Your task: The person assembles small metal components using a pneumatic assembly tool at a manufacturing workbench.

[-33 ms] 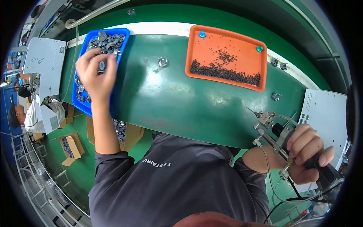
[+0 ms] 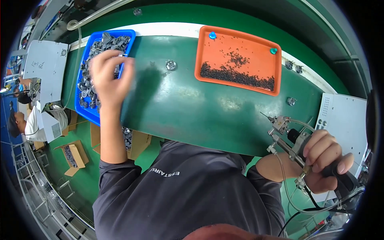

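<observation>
A person's left hand (image 2: 110,82), fingers curled, hovers over the right edge of the blue tray (image 2: 86,113); whether it holds anything is unclear. A small silvery part (image 2: 171,65) lies to its right, farther from the right hand (image 2: 326,154), which grips a hosed tool (image 2: 302,146) pointing far left.

From mid-view, passage is left across bare worktop (image 2: 192,108); it is blocked by the blue tray (image 2: 89,113) at ten o'clock, orange tray (image 2: 260,64) at one, handheld tool (image 2: 294,137) just past three.
</observation>
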Demonstrator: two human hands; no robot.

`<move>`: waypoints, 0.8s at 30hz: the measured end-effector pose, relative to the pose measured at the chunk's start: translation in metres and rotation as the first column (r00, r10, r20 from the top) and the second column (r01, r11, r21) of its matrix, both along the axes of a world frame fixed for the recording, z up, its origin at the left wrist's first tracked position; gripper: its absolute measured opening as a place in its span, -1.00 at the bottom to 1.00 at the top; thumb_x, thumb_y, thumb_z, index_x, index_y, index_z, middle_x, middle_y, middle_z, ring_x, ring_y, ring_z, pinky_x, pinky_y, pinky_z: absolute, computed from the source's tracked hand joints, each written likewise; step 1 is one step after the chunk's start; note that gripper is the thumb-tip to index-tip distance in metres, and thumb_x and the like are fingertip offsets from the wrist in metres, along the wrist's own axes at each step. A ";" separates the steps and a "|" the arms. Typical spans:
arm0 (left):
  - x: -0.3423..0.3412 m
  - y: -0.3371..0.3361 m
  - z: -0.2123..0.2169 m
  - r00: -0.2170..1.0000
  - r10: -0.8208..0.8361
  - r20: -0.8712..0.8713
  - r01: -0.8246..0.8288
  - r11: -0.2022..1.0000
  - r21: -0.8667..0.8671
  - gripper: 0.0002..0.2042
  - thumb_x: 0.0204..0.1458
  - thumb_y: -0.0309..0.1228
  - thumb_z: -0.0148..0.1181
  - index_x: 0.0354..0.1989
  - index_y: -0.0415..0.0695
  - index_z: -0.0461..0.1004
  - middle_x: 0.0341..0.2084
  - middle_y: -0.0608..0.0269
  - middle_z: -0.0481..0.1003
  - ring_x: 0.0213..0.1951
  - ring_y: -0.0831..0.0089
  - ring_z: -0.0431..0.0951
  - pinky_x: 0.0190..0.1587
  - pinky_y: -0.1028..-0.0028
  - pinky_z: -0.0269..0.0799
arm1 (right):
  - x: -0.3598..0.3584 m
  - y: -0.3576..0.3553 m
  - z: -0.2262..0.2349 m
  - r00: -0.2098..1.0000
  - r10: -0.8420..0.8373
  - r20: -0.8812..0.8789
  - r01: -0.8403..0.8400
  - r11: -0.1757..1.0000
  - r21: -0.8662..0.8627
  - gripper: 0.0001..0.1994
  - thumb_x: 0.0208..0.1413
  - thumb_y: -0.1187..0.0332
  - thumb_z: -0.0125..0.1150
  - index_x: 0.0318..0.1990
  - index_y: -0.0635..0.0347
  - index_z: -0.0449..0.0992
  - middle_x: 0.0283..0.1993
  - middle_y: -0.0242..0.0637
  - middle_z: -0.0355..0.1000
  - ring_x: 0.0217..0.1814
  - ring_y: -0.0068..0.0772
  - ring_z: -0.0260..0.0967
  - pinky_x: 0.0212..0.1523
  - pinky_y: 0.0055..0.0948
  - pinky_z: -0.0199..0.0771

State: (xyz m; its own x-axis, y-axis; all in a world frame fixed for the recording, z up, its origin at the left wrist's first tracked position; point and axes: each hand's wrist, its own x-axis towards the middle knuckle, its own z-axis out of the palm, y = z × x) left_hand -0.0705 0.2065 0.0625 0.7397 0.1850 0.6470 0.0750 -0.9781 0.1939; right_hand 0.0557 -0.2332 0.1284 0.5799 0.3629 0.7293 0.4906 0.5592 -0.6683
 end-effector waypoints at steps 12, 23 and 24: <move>0.017 -0.091 -0.033 0.777 -0.563 -0.282 0.415 0.795 -0.442 -0.92 -0.07 -0.55 0.42 -0.39 -0.18 0.65 -0.22 0.15 0.66 -0.17 0.18 0.65 -0.06 0.26 0.54 | 0.013 -0.003 0.007 0.992 0.122 -0.029 -0.125 0.982 -0.139 -0.56 0.35 -0.08 0.20 0.19 -0.06 0.40 -0.44 -0.52 0.35 -0.49 -0.58 0.29 -0.40 -0.50 0.30; 0.079 -0.196 -0.061 0.495 -0.867 -0.065 0.731 0.455 -0.509 -0.87 -0.06 -0.52 0.45 -0.33 -0.22 0.67 -0.21 0.21 0.63 -0.23 0.22 0.62 -0.14 0.27 0.57 | 0.018 -0.001 0.000 0.977 0.210 -0.025 -0.211 0.961 -0.176 -0.59 0.38 -0.08 0.15 0.14 -0.05 0.32 -0.43 -0.45 0.37 -0.51 -0.49 0.33 -0.43 -0.41 0.39; 0.078 -0.197 -0.062 0.502 -0.863 -0.054 0.735 0.458 -0.499 -0.87 -0.06 -0.52 0.46 -0.32 -0.23 0.67 -0.21 0.21 0.64 -0.24 0.22 0.62 -0.15 0.27 0.57 | 0.018 -0.001 -0.002 0.978 0.206 -0.032 -0.208 0.962 -0.177 -0.59 0.38 -0.08 0.15 0.14 -0.05 0.32 -0.43 -0.45 0.37 -0.51 -0.49 0.33 -0.43 -0.41 0.39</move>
State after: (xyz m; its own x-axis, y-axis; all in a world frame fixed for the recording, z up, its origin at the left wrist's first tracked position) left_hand 0.0080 0.0099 0.0005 0.8019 -0.4174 0.4274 -0.5933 -0.4721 0.6520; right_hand 0.0739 -0.2337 0.1266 0.4874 0.5993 0.6350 0.3676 0.5189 -0.7718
